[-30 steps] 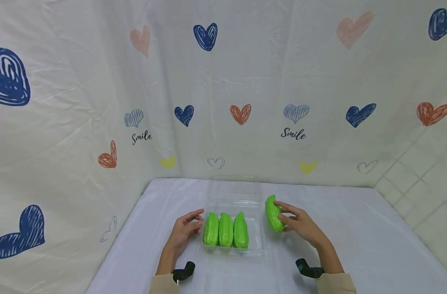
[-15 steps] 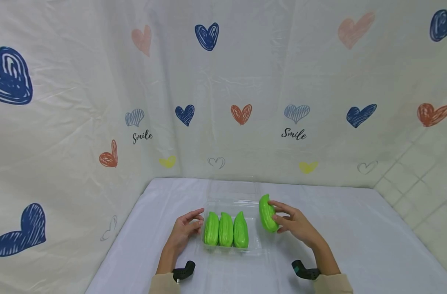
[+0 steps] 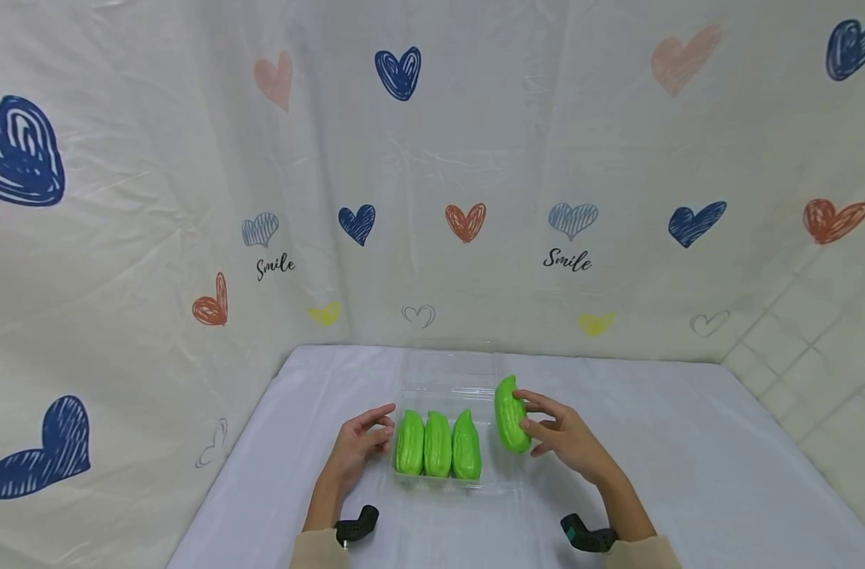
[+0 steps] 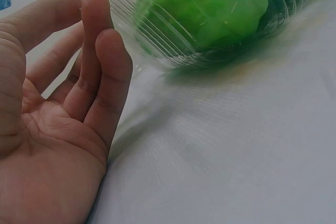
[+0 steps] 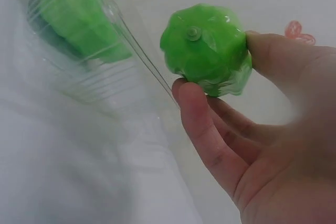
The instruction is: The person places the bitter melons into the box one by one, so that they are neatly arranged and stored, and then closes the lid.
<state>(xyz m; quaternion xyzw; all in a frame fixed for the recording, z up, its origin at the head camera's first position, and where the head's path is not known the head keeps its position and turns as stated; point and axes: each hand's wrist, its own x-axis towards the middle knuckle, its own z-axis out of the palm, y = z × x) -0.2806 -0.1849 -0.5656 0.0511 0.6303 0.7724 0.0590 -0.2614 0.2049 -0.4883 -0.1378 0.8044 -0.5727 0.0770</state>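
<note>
My right hand (image 3: pixel 571 441) pinches a green ribbed bitter melon (image 3: pixel 511 415) between thumb and fingers, raised over the right end of a clear plastic box (image 3: pixel 500 476). Its blunt stub end faces the right wrist view, where the bitter melon (image 5: pixel 202 45) hangs outside the box wall nearby. Three similar bitter melons (image 3: pixel 437 445) lie side by side in the box's left and middle part. At the box's left side is my left hand (image 3: pixel 357 450), its fingertips at the wall; the left wrist view shows its fingers (image 4: pixel 113 56) loosely bent against the clear plastic.
The box's clear lid (image 3: pixel 450 370) lies folded back behind it. A white cloth covers the table (image 3: pixel 639 442). Behind stands a pale curtain (image 3: pixel 504 142) printed with hearts. A black wrist camera (image 3: pixel 356 525) sits on the left wrist, another on the right.
My right hand has carried the bitter melon leftward, from beside the box to above its right end. My left hand and the three bitter melons in the box have stayed put.
</note>
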